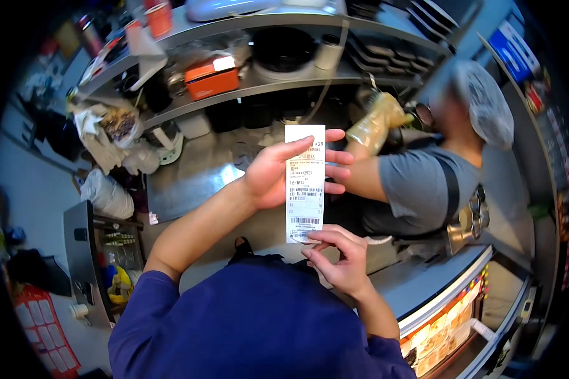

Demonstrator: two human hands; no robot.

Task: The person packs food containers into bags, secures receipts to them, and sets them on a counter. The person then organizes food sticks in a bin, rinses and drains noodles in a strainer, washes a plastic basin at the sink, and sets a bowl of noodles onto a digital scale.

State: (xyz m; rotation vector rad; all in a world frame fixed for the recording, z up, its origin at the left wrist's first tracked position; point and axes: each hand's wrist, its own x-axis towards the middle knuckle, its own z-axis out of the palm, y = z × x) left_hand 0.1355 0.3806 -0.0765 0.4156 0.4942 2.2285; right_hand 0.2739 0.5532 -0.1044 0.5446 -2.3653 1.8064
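Observation:
A long white printed receipt (305, 189) hangs upright in front of me, with dark text and a barcode near its bottom. My left hand (275, 167) holds its upper part, thumb laid across the front and fingers behind, their tips showing past the right edge. Down at the lower end, my right hand (341, 256) pinches the receipt's bottom edge between thumb and fingers. Some of the left palm is hidden behind the paper.
To the right, a person in a grey shirt (417, 183) and hair cover works in a yellowish glove (380, 120). Ahead are steel shelves (246, 101) with an orange box (212, 78). A lit counter (436, 284) stands at right, a dark monitor (82, 259) at left.

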